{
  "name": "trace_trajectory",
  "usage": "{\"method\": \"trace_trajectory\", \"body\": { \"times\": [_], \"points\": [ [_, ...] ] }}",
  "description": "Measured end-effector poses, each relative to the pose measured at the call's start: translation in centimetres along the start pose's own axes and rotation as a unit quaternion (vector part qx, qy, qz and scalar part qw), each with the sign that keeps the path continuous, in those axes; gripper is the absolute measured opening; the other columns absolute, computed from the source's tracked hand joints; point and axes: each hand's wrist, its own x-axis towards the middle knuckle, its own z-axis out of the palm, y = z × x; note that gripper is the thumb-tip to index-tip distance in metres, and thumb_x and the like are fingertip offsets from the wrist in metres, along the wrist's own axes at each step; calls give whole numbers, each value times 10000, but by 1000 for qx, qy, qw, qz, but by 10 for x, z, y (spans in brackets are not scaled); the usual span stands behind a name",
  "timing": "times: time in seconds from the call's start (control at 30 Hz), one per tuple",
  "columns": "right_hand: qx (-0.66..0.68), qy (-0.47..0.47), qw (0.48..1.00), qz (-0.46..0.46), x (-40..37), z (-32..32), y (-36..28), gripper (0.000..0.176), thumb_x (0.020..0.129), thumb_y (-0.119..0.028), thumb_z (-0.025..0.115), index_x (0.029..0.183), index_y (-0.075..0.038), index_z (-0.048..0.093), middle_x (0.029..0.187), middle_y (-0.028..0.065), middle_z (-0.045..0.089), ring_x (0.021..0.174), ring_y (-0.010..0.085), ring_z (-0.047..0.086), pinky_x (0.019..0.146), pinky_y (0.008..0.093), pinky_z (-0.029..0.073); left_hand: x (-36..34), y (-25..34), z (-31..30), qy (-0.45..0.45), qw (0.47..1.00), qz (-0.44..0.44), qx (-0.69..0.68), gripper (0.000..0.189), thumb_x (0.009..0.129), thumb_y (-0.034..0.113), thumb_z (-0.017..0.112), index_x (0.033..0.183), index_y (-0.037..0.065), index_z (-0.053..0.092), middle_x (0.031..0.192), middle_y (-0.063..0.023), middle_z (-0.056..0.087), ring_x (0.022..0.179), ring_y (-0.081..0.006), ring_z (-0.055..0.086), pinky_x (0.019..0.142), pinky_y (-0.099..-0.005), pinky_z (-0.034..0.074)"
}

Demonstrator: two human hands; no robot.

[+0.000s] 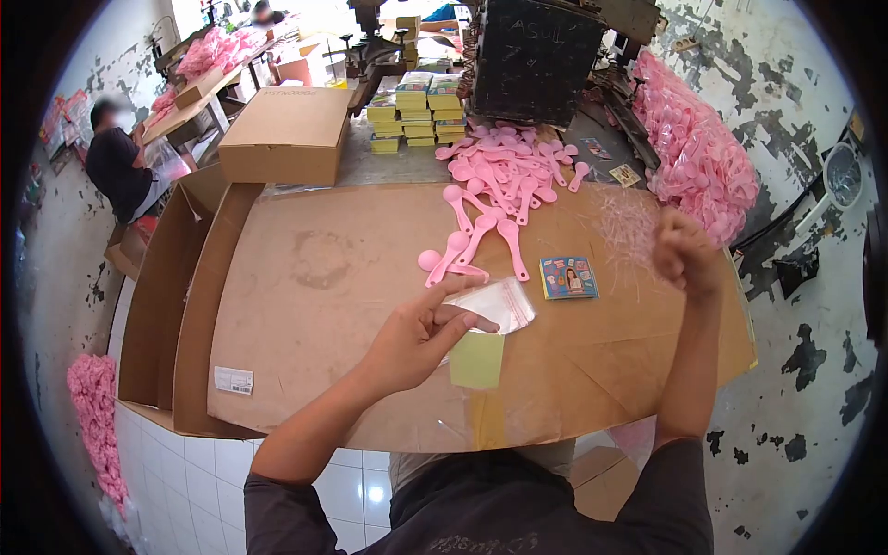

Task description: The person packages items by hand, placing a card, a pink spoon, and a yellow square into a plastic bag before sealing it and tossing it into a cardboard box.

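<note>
My left hand [413, 340] reaches over a clear plastic bag [509, 303] with a reddish line near its edge, thumb and fingers closed on it. A yellow-green paper square [476, 361] lies just below those fingers. Several pink plastic spoons [460, 242] are strewn beyond the hand, one right at the index fingertip. To the right sits a small printed card pack [569, 278] in blue with a picture of a person. My right hand [684, 250] is raised at the right side, fingers curled in; what they hold, if anything, is hidden. Thin clear plastic strips [627, 227] lie beside it.
A closed cardboard box [287, 136] stands at the back left, beside stacked card packs [416, 109]. Behind the spoon pile rises a black machine box [535, 60]. Pink bagged goods [694, 148] heap at the right wall. Another person [125, 166] sits far left.
</note>
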Motion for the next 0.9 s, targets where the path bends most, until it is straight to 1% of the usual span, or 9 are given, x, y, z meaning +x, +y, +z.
{"method": "trace_trajectory", "body": {
  "times": [0.07,0.13,0.27,0.37,0.43,0.5,0.53,0.63,0.9],
  "points": [
    [-11,115,993,-23,-16,-64,8,119,1008,-54,557,1113,-45,611,798,55,602,681,158,613,649,296,509,0,0,0,-2,1000,13,2,483,1061,60,563,1523,22,426,1129,-159,769,1084,-117,684,962,-297,507],
    [-267,200,943,-2,-29,-79,16,192,951,-26,587,1136,-49,633,909,89,634,829,230,617,756,348,502,0,-1,2,-4,1000,13,-5,486,1058,52,565,1523,24,424,1127,-159,769,1102,-126,684,972,-299,508],
    [-695,323,641,41,-54,-88,33,356,838,29,647,1182,-56,676,1132,157,697,1125,374,626,972,452,489,3,-2,3,5,1000,3,-14,465,1063,59,561,1510,19,437,1132,-158,768,1110,-138,690,979,-301,515],
    [-763,305,568,-36,-36,-34,25,350,828,52,652,1166,-36,688,1120,166,703,1085,354,654,940,436,502,5,2,4,27,1000,6,-13,435,1070,70,552,1490,9,455,1129,-157,768,1089,-146,702,958,-298,531],
    [-664,294,682,-86,-16,-2,39,282,871,-9,687,1152,-33,699,1072,142,716,1000,297,680,874,398,519,5,-1,4,30,999,1,-23,395,1072,44,532,1462,11,478,1272,-104,702,1123,-160,706,958,-305,537],
    [-478,257,839,24,5,65,44,213,914,-103,735,1112,-30,713,1005,111,717,913,207,678,799,343,527,6,-4,4,37,999,1,-32,374,1074,40,526,1445,11,492,1322,-81,681,1135,-166,708,959,-312,541],
    [-460,189,867,20,11,89,53,241,919,-135,751,1131,-29,709,1000,95,716,900,175,667,774,326,524,6,-5,5,42,998,2,-38,371,1074,48,530,1442,9,495,1300,-85,692,1129,-165,709,960,-315,543],
    [-332,36,942,-31,29,143,76,315,913,-152,777,1193,-33,696,975,62,706,880,130,648,744,297,522,6,-10,6,44,999,11,-15,368,1075,71,545,1434,1,501,1230,-104,720,1115,-164,708,960,-315,546],
    [-153,21,987,52,46,150,99,237,956,-109,740,1166,-6,704,960,31,688,860,79,631,763,256,531,6,-10,6,46,998,6,-33,391,1053,106,610,1415,-24,538,1129,-153,751,1046,-153,710,952,-315,558]
  ]
}}
